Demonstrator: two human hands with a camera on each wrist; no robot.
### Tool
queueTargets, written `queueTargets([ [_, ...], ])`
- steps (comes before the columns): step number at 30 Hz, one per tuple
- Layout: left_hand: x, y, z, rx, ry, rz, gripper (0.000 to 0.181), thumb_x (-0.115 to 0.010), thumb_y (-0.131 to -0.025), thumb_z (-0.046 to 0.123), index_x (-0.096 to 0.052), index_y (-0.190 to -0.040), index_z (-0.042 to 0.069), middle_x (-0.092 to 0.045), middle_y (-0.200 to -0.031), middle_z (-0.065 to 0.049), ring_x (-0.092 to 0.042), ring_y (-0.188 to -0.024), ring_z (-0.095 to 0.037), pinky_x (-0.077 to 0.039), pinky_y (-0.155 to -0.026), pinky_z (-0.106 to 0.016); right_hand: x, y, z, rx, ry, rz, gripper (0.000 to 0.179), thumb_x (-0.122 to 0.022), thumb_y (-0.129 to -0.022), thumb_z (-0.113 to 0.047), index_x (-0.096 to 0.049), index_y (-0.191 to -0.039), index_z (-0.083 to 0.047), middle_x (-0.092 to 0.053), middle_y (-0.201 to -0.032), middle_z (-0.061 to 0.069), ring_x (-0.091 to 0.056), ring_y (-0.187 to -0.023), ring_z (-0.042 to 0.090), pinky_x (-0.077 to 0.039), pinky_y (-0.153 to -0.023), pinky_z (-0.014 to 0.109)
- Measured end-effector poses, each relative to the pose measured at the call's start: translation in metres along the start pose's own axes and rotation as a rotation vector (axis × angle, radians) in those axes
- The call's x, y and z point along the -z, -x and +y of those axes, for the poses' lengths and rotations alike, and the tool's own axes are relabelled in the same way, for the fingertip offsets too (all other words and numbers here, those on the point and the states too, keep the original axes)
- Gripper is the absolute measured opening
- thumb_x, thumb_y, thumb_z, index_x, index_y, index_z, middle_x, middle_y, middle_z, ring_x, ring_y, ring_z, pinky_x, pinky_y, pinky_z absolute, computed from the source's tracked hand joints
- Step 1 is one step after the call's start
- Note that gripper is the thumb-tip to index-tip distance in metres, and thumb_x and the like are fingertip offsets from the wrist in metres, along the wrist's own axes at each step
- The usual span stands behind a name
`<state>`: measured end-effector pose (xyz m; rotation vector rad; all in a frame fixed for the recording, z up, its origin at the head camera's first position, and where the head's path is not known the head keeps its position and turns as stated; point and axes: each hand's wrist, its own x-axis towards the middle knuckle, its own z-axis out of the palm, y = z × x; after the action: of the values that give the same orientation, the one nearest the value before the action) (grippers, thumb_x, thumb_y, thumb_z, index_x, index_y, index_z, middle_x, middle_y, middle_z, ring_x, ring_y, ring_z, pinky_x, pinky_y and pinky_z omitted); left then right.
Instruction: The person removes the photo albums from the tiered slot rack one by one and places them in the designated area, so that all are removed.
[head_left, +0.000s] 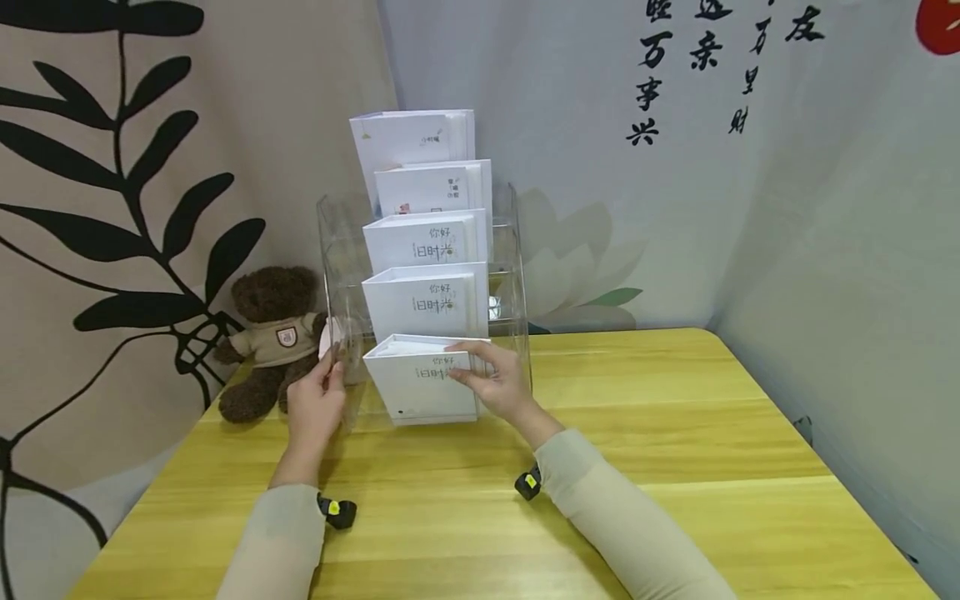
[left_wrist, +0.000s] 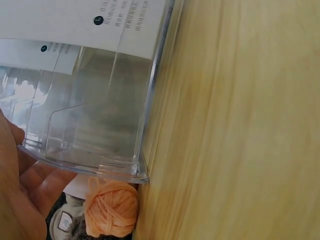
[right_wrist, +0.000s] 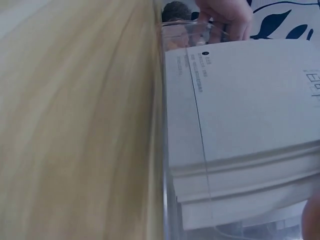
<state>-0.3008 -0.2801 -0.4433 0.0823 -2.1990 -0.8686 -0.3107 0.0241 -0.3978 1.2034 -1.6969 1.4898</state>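
Note:
A clear plastic tiered rack (head_left: 341,267) stands on the table and carries a column of white books, one per tier. My left hand (head_left: 315,408) grips the rack's left side edge; in the left wrist view the fingers of the left hand (left_wrist: 25,190) wrap that clear side wall. My right hand (head_left: 498,383) pinches the upper right corner of the lowest white book (head_left: 420,396), thumb in front and fingers over its top edge. That book (right_wrist: 245,100) leans in the front tier in the right wrist view, where just a sliver of the right hand (right_wrist: 312,220) shows.
A brown teddy bear (head_left: 273,342) in a beige shirt sits left of the rack. An orange yarn ball (left_wrist: 111,207) lies close by the rack's side. The wooden table (head_left: 675,467) runs back to a fabric backdrop with black leaves and writing.

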Motion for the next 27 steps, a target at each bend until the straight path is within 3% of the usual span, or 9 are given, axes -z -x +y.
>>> queueTargets([
  [4,0.0,0.003,0.0,0.017,-0.003,-0.011,0.035,-0.06,-0.101,0.02,-0.067,-0.135,0.012,-0.074,-0.086,-0.019,-0.066,-0.078,-0.038,-0.049,-0.075,-0.055,0.001,0.004,0.007,-0.054,-0.079,0.063,0.034,-0.078,-0.074,0.019,-0.068,-0.105,0.01,-0.071,-0.107,0.026,-0.069,-0.107,0.024,-0.057,-0.088,0.037],
  [7,-0.001,0.004,0.001,0.018,0.001,-0.021,0.035,-0.06,-0.101,0.02,-0.067,-0.134,0.01,-0.074,-0.087,-0.021,-0.066,-0.078,-0.04,-0.049,-0.074,-0.055,0.003,0.005,0.016,-0.06,-0.113,0.072,0.035,-0.078,-0.073,0.02,-0.069,-0.105,0.009,-0.071,-0.107,0.025,-0.07,-0.104,0.023,-0.059,-0.081,0.036],
  [10,-0.001,0.003,0.002,0.011,-0.004,-0.011,0.034,-0.06,-0.101,0.018,-0.067,-0.133,0.009,-0.074,-0.087,-0.021,-0.066,-0.077,-0.04,-0.049,-0.072,-0.055,0.003,0.002,0.021,0.026,-0.071,0.02,0.035,-0.081,-0.073,0.015,-0.072,-0.105,0.004,-0.074,-0.105,0.019,-0.073,-0.097,0.023,-0.06,-0.077,0.034],
  [14,-0.002,-0.002,0.002,-0.011,-0.007,0.009,0.035,-0.06,-0.1,0.016,-0.067,-0.133,0.008,-0.074,-0.087,-0.021,-0.065,-0.075,-0.04,-0.05,-0.072,-0.056,0.003,-0.01,0.012,0.21,-0.014,-0.068,0.035,-0.084,-0.075,0.007,-0.073,-0.107,-0.001,-0.076,-0.104,0.013,-0.072,-0.086,0.018,-0.057,-0.072,0.028],
  [17,-0.002,-0.004,0.003,-0.011,-0.007,0.005,0.035,-0.06,-0.1,0.017,-0.067,-0.133,0.008,-0.074,-0.091,-0.021,-0.067,-0.079,-0.042,-0.05,-0.074,-0.056,0.009,-0.021,-0.002,0.276,-0.032,-0.038,0.035,-0.082,-0.074,0.011,-0.072,-0.106,0.001,-0.075,-0.103,0.016,-0.072,-0.087,0.02,-0.058,-0.073,0.031],
  [22,-0.001,-0.002,0.003,0.03,-0.014,-0.016,0.035,-0.059,-0.102,0.022,-0.066,-0.135,0.012,-0.074,-0.094,-0.021,-0.068,-0.083,-0.041,-0.05,-0.076,-0.056,0.042,-0.036,-0.018,0.118,-0.168,0.161,0.037,-0.075,-0.075,0.021,-0.067,-0.109,0.009,-0.075,-0.104,0.016,-0.074,-0.093,0.023,-0.061,-0.073,0.04],
  [27,0.001,0.001,0.004,0.05,-0.018,-0.041,0.036,-0.057,-0.104,0.026,-0.066,-0.136,0.013,-0.075,-0.092,-0.021,-0.068,-0.084,-0.041,-0.05,-0.079,-0.058,0.102,-0.034,-0.019,-0.071,-0.25,0.29,0.032,-0.074,-0.085,0.01,-0.067,-0.115,0.004,-0.075,-0.104,0.009,-0.074,-0.089,0.021,-0.061,-0.068,0.035],
])
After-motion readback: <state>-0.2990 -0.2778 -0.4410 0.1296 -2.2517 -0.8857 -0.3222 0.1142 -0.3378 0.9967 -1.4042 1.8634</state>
